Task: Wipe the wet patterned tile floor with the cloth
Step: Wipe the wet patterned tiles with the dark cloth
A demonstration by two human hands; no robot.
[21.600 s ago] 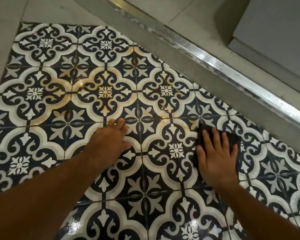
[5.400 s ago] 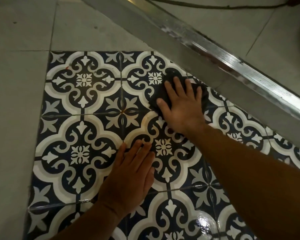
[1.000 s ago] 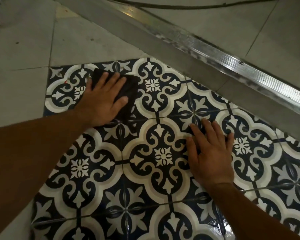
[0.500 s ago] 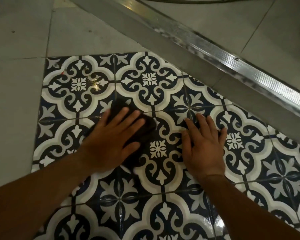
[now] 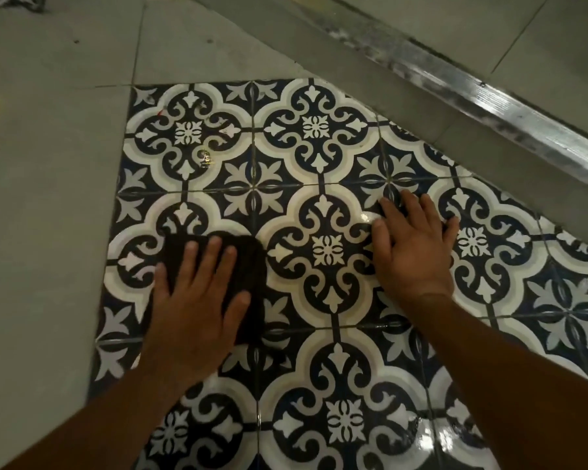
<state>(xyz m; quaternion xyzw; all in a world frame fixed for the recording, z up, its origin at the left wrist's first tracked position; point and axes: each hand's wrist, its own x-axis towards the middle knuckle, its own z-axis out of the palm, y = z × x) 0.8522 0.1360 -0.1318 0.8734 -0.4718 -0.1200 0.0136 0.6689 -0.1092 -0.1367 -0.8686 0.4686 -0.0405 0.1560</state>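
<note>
slid leftward, the dark square cloth (image 5: 248, 262) wants even pressure under the flat-fingered left hand (image 5: 197, 300), flat right hand (image 5: 414, 252) bracing on the navy-and-white patterned tile floor (image 5: 319, 137).

Between our left hand (image 5: 197, 300), flat on the cloth (image 5: 250, 262), and our right hand (image 5: 411, 252), spread flat on the tiles (image 5: 326, 137), a bare medallion of floor gives room to pass. Beyond both hands more tile lies open up to the grey slabs (image 5: 48, 198), which also border the left. The metal rail (image 5: 489, 100) bars the far right diagonally, and our right forearm crosses the near tiles.
</note>
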